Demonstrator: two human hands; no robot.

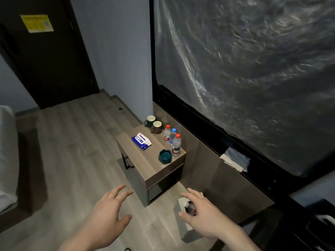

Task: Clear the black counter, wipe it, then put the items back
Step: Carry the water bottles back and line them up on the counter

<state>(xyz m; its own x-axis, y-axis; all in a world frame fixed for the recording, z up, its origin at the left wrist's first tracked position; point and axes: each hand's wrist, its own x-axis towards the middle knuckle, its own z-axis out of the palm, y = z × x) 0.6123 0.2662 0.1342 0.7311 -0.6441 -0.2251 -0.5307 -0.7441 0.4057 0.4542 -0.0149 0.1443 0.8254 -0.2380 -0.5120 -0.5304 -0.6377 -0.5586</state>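
Observation:
A small wooden side table (143, 165) stands against the wall. On it lie a blue and white wipes pack (141, 141), a green mug (150, 121), a brown mug (156, 127), three water bottles (176, 144) and a teal ashtray (165, 156). A blue and white cloth (235, 159) lies on the black counter ledge (204, 132) below the plastic-covered screen. My left hand (108, 211) hovers open over the floor, holding nothing. My right hand (201, 212) is open with spread fingers above a small white bin (183, 225).
A large screen wrapped in plastic film (253, 69) fills the right wall. A dark door (45, 60) stands at the back left, and a white bed edge (7, 156) is at the far left. Wood flooring (76, 151) lies between bed and table.

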